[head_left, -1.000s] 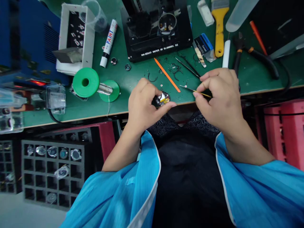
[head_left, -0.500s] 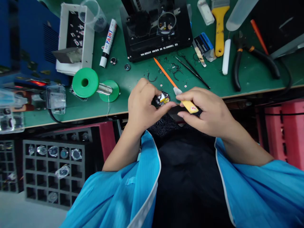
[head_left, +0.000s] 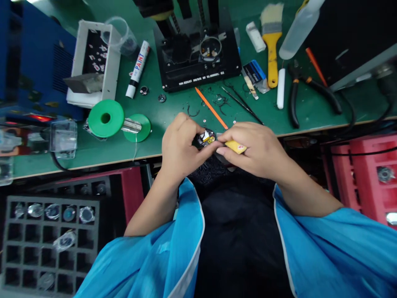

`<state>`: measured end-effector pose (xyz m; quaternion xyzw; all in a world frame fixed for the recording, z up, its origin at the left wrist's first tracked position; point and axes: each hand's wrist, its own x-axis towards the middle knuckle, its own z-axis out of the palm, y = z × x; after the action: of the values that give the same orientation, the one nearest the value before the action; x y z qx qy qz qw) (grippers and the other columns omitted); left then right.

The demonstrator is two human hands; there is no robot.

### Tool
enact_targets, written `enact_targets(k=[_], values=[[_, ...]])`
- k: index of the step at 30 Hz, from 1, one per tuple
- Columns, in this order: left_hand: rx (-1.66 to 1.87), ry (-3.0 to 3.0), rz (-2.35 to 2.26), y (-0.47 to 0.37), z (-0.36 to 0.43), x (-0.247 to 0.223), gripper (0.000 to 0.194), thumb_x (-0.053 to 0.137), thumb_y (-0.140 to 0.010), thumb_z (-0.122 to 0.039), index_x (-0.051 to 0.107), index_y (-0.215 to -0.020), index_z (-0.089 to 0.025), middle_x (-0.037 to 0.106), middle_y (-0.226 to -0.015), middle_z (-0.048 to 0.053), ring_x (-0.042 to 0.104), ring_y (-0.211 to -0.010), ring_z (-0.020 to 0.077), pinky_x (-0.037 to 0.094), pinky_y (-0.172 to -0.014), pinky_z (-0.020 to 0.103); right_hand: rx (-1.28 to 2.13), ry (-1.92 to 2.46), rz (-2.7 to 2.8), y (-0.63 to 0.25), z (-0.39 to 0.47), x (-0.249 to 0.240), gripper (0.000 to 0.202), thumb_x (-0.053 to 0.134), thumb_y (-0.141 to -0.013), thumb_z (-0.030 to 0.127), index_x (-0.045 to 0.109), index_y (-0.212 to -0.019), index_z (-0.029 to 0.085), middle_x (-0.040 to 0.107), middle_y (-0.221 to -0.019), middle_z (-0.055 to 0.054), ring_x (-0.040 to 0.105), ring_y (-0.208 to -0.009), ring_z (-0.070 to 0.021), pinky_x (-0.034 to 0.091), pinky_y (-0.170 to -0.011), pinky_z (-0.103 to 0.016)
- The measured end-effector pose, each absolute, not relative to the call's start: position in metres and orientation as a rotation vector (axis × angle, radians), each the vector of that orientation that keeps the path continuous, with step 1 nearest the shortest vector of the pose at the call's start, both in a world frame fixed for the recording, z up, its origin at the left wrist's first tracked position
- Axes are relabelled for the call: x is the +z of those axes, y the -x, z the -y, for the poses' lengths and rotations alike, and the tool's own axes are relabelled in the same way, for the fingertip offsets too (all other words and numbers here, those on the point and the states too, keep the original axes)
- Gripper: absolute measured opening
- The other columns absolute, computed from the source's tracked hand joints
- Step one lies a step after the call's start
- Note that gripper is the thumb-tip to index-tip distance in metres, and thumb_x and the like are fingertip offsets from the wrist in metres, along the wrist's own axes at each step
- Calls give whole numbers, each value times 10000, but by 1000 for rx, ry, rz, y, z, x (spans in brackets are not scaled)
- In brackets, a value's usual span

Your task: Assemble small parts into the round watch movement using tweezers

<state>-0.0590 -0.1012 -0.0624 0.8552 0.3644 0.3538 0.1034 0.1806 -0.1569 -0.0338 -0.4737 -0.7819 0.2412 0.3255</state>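
Observation:
My left hand (head_left: 180, 147) is closed on a small round watch-like module (head_left: 207, 138), its thumb and forefinger at the rim. The module's open face shows a circuit board with a white piece and yellow parts. Close beside it, my right hand (head_left: 259, 145) grips a tool with a flat yellow handle (head_left: 236, 146) bearing a small red-and-white mark. The right thumb and fingertips meet the left thumb at the module's right edge. Fingers hide the tool's working end. Both hands are held at the front edge of the green bench (head_left: 173, 105).
An orange stick (head_left: 211, 108), tweezers (head_left: 242, 103) and dark scraps lie just beyond my hands. Behind stands a black fixture (head_left: 198, 78). A green solder spool (head_left: 106, 118) is at left; cutting pliers (head_left: 294, 95) and a yellow brush (head_left: 272, 58) are at right. A foam tray (head_left: 52, 217) sits below left.
My right hand has moved in toward the module and turned the yellow-handled tool, hiding its pale tip. My left hand keeps its hold. The whole view has shifted slightly.

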Motion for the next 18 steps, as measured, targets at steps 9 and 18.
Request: enact_targets(k=[9, 18], values=[[1078, -2524, -1079, 59, 101, -65, 406, 908, -970, -551, 633, -975, -252, 604, -871, 4, 611, -840, 224, 439, -694, 382, 524, 1239, 2099, -179, 155, -38, 173, 694, -1099, 305, 824, -1153, 206, 830, -1260, -135, 757, -1113, -311, 576, -970, -470], [1082, -2488, -1084, 58, 101, -67, 388, 884, -979, -549, 630, -963, -256, 634, -886, 22, 623, -844, 233, 445, -701, 398, 512, 1167, 1877, -175, 158, -52, 83, 708, -1045, 295, 750, -991, 248, 900, -1073, -46, 829, -981, -274, 600, -906, -444]])
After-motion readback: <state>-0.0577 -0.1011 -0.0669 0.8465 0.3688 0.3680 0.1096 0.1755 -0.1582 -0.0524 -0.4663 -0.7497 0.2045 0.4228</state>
